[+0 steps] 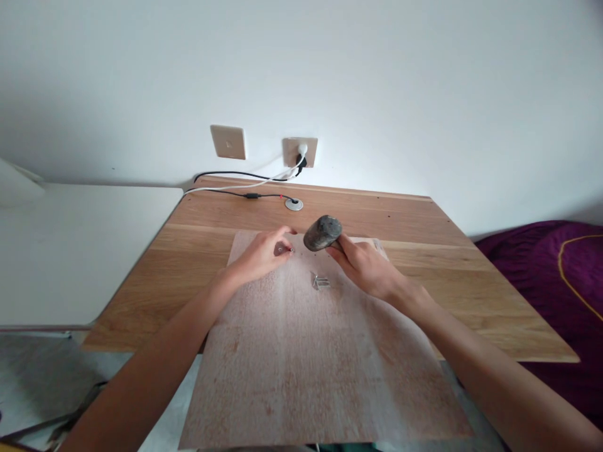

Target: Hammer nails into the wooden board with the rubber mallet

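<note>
My right hand (370, 267) is wrapped round the handle of a mallet (323, 233). Its thick, dark grey head is raised above the far part of a pale wooden board (301, 351). On that board, left of the mallet head, my left hand (264, 252) is closed in a pinch, the index finger lifted away, on a small nail (291, 250). Only the nail's head end shows; fingers cover the rest. Between my hands, closer to me, lies a small heap of silver nails (321, 282). A row of tiny dark spots marks the board's far end.
The board lies on a wooden desk (400, 216) and overhangs its front edge. Cables (235, 187) run along the back to a wall socket (300, 152), near a round cable grommet (294, 204). A white table (80, 251) adjoins at left; purple fabric (532, 263) is at right.
</note>
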Motion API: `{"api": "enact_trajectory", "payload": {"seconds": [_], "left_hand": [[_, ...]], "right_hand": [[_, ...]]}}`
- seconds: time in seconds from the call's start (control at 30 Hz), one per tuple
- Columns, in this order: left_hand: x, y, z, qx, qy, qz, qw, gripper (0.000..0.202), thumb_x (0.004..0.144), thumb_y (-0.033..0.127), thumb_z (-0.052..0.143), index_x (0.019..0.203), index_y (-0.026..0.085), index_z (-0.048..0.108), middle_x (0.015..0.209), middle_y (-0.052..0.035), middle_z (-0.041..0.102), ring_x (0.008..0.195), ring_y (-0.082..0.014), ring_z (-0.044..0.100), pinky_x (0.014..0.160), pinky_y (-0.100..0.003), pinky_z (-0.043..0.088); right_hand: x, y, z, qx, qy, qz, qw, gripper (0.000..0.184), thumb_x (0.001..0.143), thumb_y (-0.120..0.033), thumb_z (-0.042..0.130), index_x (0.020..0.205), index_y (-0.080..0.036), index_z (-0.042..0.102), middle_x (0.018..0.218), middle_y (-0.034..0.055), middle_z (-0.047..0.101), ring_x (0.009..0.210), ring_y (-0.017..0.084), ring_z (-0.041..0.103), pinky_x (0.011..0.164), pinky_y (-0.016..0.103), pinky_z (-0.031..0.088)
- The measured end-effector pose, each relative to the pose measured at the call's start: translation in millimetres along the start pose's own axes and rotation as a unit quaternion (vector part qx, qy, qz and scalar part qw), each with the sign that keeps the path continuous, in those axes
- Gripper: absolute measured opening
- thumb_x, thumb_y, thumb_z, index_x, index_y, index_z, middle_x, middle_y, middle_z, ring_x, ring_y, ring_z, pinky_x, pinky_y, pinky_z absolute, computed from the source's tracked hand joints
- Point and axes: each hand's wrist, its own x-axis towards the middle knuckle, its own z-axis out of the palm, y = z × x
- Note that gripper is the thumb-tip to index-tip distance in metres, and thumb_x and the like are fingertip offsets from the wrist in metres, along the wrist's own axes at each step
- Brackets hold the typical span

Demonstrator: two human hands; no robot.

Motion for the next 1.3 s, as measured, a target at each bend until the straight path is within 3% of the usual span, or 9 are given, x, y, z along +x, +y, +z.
{"api": "enact_trajectory", "payload": {"seconds": [0.13, 0.23, 0.57, 0.67, 0.77, 1.07, 1.3], "left_hand": [[1, -1, 2.0, 0.011, 0.024, -0.004, 1.0, 0.033, 0.081, 0.006, 0.076, 0.11, 0.019, 0.069, 0.099, -0.0029, 0.079, 0.092, -0.02, 0.075, 0.085, -0.031, 0.056], [1, -2, 2.6, 0.012, 0.025, -0.009, 1.0, 0.023, 0.081, 0.006, 0.076, 0.1, 0.019, 0.071, 0.095, -0.0028, 0.08, 0.089, -0.0201, 0.075, 0.083, -0.031, 0.056], [2, 0, 0.5, 0.044, 0.022, 0.014, 0.999, 0.047, 0.081, 0.003, 0.075, 0.125, 0.019, 0.07, 0.097, -0.0038, 0.082, 0.092, -0.0228, 0.078, 0.094, -0.037, 0.057], [2, 0, 0.5, 0.04, 0.017, 0.008, 0.999, 0.04, 0.082, 0.004, 0.075, 0.119, 0.019, 0.072, 0.097, -0.0039, 0.082, 0.093, -0.0227, 0.078, 0.093, -0.036, 0.058], [2, -1, 0.6, 0.035, 0.012, 0.009, 0.999, 0.035, 0.082, 0.004, 0.076, 0.113, 0.019, 0.072, 0.097, -0.0043, 0.081, 0.094, -0.0227, 0.078, 0.092, -0.035, 0.058], [2, -4, 1.2, 0.041, 0.019, 0.023, 0.999, 0.047, 0.082, 0.003, 0.075, 0.125, 0.021, 0.07, 0.097, -0.0036, 0.081, 0.094, -0.023, 0.077, 0.092, -0.035, 0.057], [1, -4, 2.1, 0.035, 0.018, 0.035, 0.999, 0.043, 0.081, 0.003, 0.072, 0.119, 0.021, 0.071, 0.096, -0.0033, 0.08, 0.091, -0.0216, 0.076, 0.087, -0.033, 0.057]], "right_hand": [[8, -29, -11, 0.009, -0.008, -0.02, 1.0, 0.028, 0.112, -0.042, 0.036, 0.116, -0.022, 0.055, 0.092, 0.0097, 0.08, 0.076, 0.024, 0.074, 0.062, 0.03, 0.038], [12, -37, -13, 0.02, -0.015, -0.024, 0.999, 0.026, 0.112, -0.04, 0.035, 0.113, -0.021, 0.054, 0.091, 0.01, 0.079, 0.076, 0.025, 0.074, 0.063, 0.03, 0.038], [12, -35, -8, -0.027, -0.056, -0.027, 0.998, 0.033, 0.112, -0.042, 0.033, 0.118, -0.019, 0.056, 0.089, 0.0109, 0.079, 0.076, 0.026, 0.074, 0.062, 0.031, 0.038], [12, -38, -11, -0.029, -0.037, -0.015, 0.999, 0.033, 0.113, -0.041, 0.033, 0.116, -0.018, 0.057, 0.09, 0.0111, 0.079, 0.075, 0.025, 0.074, 0.06, 0.031, 0.036], [12, -40, -14, -0.045, -0.062, -0.024, 0.997, 0.033, 0.113, -0.04, 0.035, 0.122, -0.017, 0.056, 0.09, 0.011, 0.079, 0.074, 0.025, 0.074, 0.059, 0.032, 0.033], [10, -39, -13, -0.067, -0.06, -0.023, 0.996, 0.031, 0.113, -0.04, 0.035, 0.123, -0.018, 0.055, 0.09, 0.0106, 0.08, 0.074, 0.026, 0.074, 0.059, 0.032, 0.032], [11, -37, -8, -0.063, -0.061, -0.023, 0.996, 0.029, 0.113, -0.041, 0.035, 0.118, -0.02, 0.054, 0.091, 0.0107, 0.08, 0.076, 0.026, 0.074, 0.06, 0.033, 0.033]]}}
